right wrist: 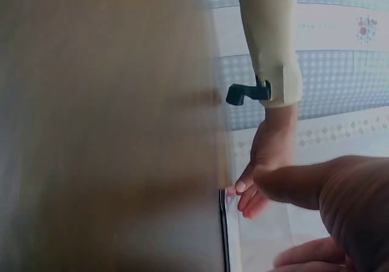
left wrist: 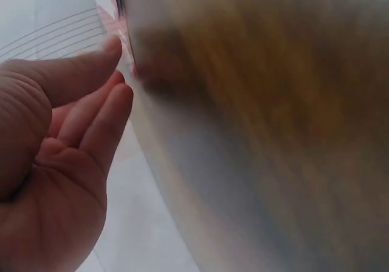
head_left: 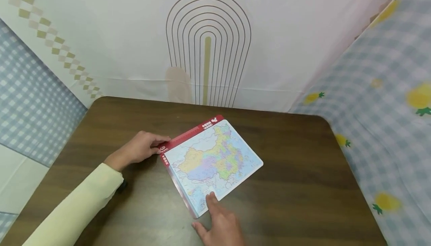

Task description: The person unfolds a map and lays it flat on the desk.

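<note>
A flat map board with a red border along its top lies slantwise on the brown table, printed with a coloured map. At its upper left corner, the fingertips of my left hand touch the red border, fingers fairly straight. In the left wrist view, the left hand has its thumb by the board's edge. My right hand rests extended fingers on the board's lower edge, thumb spread apart. The right wrist view shows the right hand partly, with the board's thin dark edge beyond its thumb.
The brown table has rounded far corners. Behind it hangs a white cloth with arched lines. Checked cloths hang on the left and the right. A dark device sits at the left sleeve's cuff.
</note>
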`<state>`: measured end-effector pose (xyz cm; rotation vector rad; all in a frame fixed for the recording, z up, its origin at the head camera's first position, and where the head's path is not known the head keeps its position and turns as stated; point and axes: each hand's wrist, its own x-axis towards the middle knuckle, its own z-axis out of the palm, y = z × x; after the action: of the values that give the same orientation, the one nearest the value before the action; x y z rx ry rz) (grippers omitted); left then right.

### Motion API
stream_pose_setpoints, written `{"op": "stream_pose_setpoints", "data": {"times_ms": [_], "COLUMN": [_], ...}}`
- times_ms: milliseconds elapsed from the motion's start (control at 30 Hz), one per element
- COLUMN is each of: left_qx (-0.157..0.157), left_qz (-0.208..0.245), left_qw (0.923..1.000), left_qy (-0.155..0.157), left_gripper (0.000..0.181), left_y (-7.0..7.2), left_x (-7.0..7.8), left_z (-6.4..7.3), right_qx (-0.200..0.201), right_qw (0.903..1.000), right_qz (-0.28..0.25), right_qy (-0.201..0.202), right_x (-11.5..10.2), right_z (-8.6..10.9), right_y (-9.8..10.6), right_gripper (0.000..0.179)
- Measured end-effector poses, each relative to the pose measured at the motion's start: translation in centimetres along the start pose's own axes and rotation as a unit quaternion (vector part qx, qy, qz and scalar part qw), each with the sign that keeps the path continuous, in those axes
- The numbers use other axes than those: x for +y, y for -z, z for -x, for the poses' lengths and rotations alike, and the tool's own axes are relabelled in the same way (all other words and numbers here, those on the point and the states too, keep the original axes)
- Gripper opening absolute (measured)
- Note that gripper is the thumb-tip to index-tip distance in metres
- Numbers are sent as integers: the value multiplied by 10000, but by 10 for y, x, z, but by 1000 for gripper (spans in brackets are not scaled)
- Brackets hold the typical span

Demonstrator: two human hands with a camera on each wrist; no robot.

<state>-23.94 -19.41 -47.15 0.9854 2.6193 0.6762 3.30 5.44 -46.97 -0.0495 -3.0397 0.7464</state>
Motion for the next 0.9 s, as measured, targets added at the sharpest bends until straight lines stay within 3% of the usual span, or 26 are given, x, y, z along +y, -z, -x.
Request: {"op": "stream_pose_setpoints", "data": {"times_ms": [167,433,900], "left_qx": [-294,-499,-527], "left_qz": [-144,-218,-207], "left_qw": [9995,9983,9983], "left_qy": [-16,-230,-151], "left_gripper": [54,52,50], "left_y": [0,3,2], "left_x": [-4,-2,6], "left_z": [1,-5,-4], "right_qx": [230,576,733], "right_qw": [9996,9977,9964], "right_qz": [-28,101,232], "right_qy": [140,350,359], "right_x": [-3,0,8], "right_z": [-3,-6,-4], "right_y": [-11,-17,-16], "right_gripper": [76,79,79]}}
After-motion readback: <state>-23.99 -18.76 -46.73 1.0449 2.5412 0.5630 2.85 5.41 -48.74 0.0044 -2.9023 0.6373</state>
